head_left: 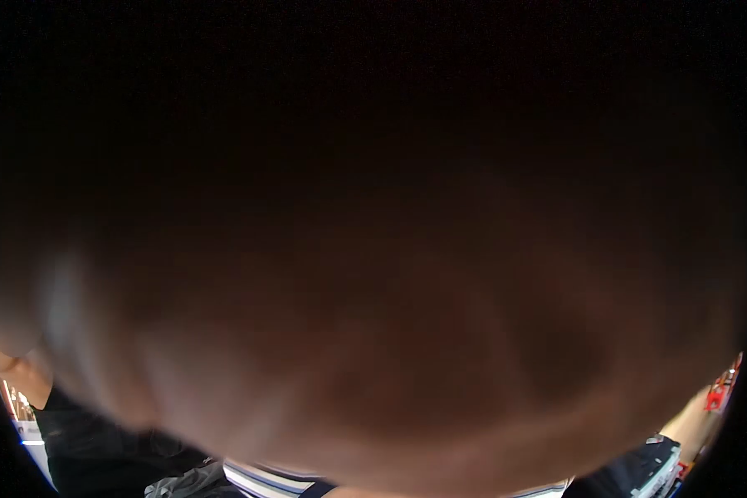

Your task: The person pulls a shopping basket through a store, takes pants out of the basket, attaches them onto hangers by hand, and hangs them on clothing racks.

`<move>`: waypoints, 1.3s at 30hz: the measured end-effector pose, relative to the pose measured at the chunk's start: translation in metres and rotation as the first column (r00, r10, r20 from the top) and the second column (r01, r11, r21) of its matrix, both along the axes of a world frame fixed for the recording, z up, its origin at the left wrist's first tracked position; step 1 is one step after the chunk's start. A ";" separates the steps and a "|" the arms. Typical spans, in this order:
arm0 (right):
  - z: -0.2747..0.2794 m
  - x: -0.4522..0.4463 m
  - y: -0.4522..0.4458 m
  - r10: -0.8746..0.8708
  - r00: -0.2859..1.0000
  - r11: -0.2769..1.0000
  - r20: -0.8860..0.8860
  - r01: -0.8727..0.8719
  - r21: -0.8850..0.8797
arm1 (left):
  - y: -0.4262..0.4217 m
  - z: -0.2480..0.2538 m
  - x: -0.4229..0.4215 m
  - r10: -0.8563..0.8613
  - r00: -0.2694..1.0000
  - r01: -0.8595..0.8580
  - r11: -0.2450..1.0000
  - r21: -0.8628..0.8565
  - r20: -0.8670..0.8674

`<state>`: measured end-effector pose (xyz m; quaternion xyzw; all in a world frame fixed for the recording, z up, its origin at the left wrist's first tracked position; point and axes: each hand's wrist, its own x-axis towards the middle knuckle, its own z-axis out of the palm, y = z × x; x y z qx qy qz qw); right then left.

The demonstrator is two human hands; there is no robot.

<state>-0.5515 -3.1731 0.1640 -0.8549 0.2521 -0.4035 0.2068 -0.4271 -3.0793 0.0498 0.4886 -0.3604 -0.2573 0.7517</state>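
A large, dark, blurred skin-coloured shape fills most of the view, very close to the lens. It looks like a hand over the camera, but whether it is my left hand, my right hand or both cannot be made out. Fingers and anything they hold are lost in the blur. At the lower left edge, part of a bare arm comes out of a black sleeve.
Below the blur show striped white and blue cloth and crumpled grey cloth. Small red items are at the right edge. A dark and pale object sits at the lower right.
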 end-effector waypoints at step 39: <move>-0.011 -0.016 0.006 -0.041 0.999 0.999 0.004 0.041 -0.028 | -0.010 -0.014 -0.004 0.129 0.985 -0.135 0.990 -0.048 -0.115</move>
